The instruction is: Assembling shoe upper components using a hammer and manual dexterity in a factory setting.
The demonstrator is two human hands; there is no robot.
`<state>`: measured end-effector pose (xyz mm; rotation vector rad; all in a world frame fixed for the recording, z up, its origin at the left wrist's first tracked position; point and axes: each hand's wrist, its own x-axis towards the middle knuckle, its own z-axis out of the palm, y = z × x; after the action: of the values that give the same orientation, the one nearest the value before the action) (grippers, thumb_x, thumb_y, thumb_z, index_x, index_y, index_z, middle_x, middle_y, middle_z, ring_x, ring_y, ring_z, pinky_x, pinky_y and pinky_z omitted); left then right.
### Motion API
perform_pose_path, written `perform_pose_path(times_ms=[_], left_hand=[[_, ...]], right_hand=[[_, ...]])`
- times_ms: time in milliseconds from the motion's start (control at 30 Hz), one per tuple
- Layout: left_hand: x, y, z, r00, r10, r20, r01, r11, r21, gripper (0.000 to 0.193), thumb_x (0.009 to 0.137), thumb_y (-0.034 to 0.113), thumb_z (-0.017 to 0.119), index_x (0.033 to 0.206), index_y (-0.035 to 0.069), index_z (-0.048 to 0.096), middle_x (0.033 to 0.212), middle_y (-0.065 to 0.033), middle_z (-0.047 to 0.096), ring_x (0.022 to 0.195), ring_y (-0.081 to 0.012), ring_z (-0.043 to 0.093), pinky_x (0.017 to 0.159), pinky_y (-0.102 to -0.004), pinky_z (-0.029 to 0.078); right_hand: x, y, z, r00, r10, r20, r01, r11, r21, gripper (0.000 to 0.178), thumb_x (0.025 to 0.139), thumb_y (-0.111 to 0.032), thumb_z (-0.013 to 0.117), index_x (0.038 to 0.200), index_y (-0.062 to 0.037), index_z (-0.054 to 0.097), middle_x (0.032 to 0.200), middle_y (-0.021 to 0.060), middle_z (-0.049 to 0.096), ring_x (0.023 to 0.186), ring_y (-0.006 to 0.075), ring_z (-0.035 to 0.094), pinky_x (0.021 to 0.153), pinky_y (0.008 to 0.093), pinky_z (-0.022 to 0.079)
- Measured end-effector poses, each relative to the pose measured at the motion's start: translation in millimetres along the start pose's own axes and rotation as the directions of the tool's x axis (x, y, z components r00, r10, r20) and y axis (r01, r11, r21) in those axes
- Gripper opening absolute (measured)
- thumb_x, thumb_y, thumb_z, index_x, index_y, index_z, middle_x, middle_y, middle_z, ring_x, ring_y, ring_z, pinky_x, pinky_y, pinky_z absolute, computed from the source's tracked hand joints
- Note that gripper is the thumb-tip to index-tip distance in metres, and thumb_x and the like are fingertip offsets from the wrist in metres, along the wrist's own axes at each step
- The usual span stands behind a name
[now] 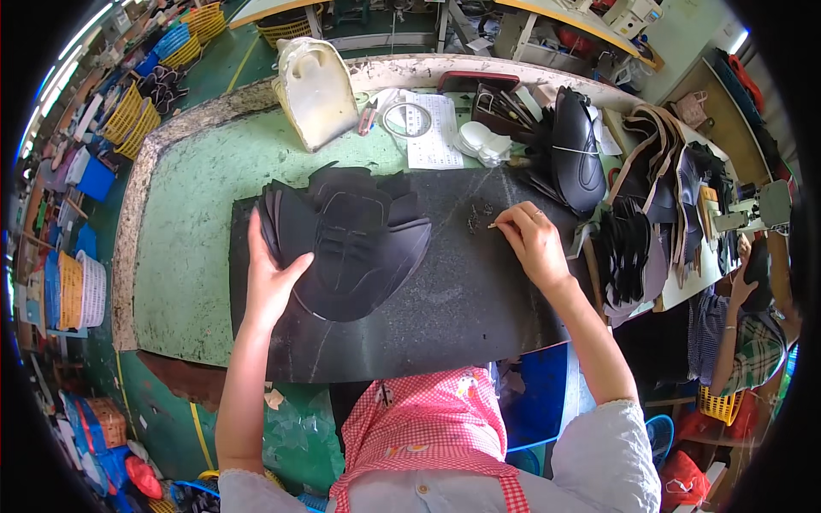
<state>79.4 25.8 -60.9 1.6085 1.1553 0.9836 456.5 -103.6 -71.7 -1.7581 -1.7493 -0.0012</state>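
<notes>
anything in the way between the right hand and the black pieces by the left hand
Only a small scatter of tiny bits on the dark mat, just left of the right hand; beyond it, nothing visible blocks the way to the black pieces beside the left hand.

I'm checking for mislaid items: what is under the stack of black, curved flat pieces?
The stack of black, curved flat pieces overlies a dark rectangular mat, visible beside it; anything sandwiched between is covered.
</notes>
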Motion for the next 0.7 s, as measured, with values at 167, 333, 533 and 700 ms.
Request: perform_pose_path(times_ms=[167,333,533,700], left_hand=[[0,23,1,0.869,0.459,0.186,-0.486,0.717,0.5,0.066,0.087,0.013,0.074,0.148,0.012,0.049,0.155,-0.0132,0.044,0.147,-0.0369,0.036,0.12,-0.0529,0.028],[10,31,28,0.8,0.373,0.47,-0.598,0.561,0.572,0.06,0.094,0.031,0.067,0.15,0.015,0.049,0.158,-0.0117,0.04,0.15,-0.0349,0.03,0.123,-0.0561,0.017],[-7,16,36,0.857,0.332,0.393,-0.513,0.491,0.704,0.062,0.096,0.037,0.063,0.153,0.02,0.045,0.159,-0.0135,0.037,0.146,-0.0371,0.035,0.121,-0.0562,0.022],[-48,16,48,0.904,0.314,0.291,-0.413,0.463,0.784,0.069,0.095,0.039,0.063,0.156,0.017,0.039,0.162,-0.019,0.031,0.143,-0.0437,0.035,0.117,-0.0593,0.024]], right_hand=[[0,-8,-25,0.992,0.013,0.125,-0.017,0.999,0.03,0.007,0.084,-0.004,0.071,0.086,-0.0029,0.064,0.083,0.0102,0.063,0.08,0.0297,0.066,0.074,0.0381,0.054],[6,-18,-42,0.867,0.233,0.441,-0.311,0.944,0.113,0.01,0.081,-0.005,0.071,0.091,-0.004,0.067,0.08,0.0113,0.062,0.074,0.028,0.066,0.07,0.0373,0.054],[10,-35,-46,0.879,-0.067,0.473,-0.088,0.951,0.297,0.01,0.084,-0.01,0.074,0.092,-0.0037,0.07,0.086,0.0083,0.07,0.076,0.0231,0.068,0.073,0.0376,0.053],[14,-40,-42,0.883,0.091,0.461,-0.243,0.928,0.282,0.013,0.085,-0.011,0.075,0.097,-0.005,0.072,0.084,0.0085,0.071,0.075,0.0195,0.069,0.071,0.0322,0.054]])
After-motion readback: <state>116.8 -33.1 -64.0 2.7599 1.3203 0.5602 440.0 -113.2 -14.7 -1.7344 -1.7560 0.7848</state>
